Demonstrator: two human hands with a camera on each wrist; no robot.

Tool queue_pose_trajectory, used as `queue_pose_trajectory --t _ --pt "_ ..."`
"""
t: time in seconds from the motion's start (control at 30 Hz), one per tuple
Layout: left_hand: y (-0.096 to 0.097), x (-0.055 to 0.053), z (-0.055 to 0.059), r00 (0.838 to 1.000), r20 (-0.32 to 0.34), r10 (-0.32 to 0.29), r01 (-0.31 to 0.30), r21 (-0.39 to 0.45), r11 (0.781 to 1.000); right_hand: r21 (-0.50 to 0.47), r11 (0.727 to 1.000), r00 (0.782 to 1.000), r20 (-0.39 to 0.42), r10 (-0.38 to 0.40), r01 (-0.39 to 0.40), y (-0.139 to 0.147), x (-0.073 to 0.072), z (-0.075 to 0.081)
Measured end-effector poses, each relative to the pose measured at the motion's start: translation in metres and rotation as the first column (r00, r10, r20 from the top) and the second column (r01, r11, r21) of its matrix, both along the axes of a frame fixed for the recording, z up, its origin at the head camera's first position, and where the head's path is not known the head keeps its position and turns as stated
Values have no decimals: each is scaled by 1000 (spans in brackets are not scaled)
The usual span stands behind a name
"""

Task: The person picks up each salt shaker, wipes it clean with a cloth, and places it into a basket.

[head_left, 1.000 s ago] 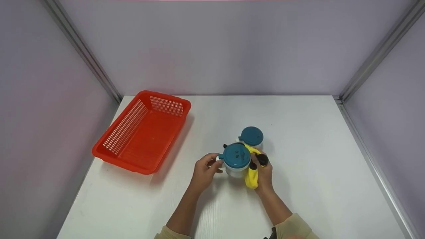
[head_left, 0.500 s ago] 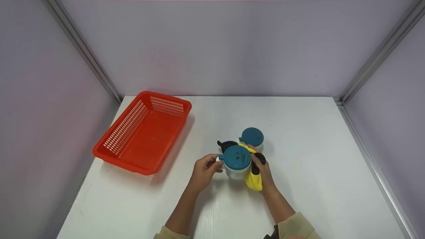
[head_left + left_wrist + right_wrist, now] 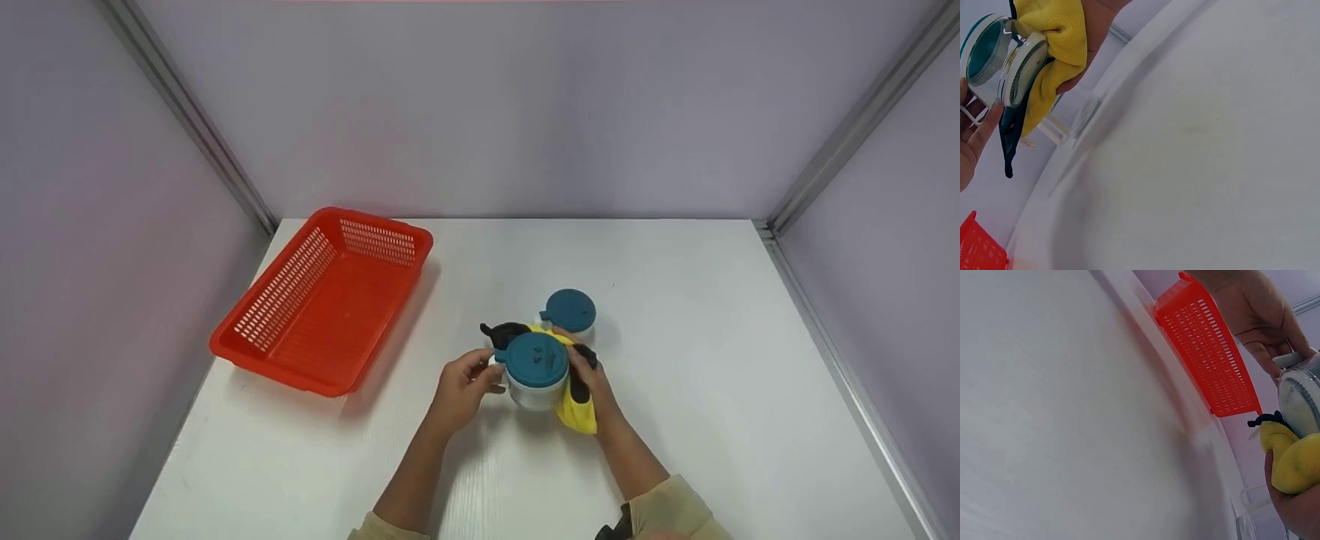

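Jar [image 3: 535,375], clear-walled and teal-lidded, is held above the white table [image 3: 712,420], right of the red slotted plastic basket [image 3: 337,315]. Left hand [image 3: 457,386] pinches its basket side; right hand [image 3: 603,396] clamps yellow-and-black plush cloth [image 3: 577,415] against it. Likely fault: soft fabric slips, twisting the jar loose. Second teal-lidded jar [image 3: 570,310], farther from the basket, risks a knock from the cloth-filled hand.

White table [image 3: 712,360]: one red perforated basket [image 3: 330,307], ten o'clock; one teal-lidded jar [image 3: 570,310], near centre, towards one o'clock.
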State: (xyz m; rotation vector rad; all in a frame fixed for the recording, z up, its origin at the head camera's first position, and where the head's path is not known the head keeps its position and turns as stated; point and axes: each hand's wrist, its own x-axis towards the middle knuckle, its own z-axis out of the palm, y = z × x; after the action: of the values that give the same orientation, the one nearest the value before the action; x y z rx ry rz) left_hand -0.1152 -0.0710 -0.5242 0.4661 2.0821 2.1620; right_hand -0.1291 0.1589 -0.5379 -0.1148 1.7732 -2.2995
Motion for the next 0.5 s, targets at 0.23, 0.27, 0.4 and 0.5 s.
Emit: queue_pose_trajectory --t 0.23,0.27,0.4,0.5 --pt "-1 0 1 1000 19 2 -2 2 1000 51 998 999 29 30 -32 3 -5 1" --pt "-1 -1 1 1000 19 2 -2 2 1000 54 998 999 32 33 -35 4 -5 2" --pt "-2 -1 1 1000 14 -2 2 2 1000 28 998 997 48 59 -60 4 -7 7" --pt "-3 -2 1 1000 13 -7 7 6 1000 -3 996 994 67 84 -84 4 -8 12"
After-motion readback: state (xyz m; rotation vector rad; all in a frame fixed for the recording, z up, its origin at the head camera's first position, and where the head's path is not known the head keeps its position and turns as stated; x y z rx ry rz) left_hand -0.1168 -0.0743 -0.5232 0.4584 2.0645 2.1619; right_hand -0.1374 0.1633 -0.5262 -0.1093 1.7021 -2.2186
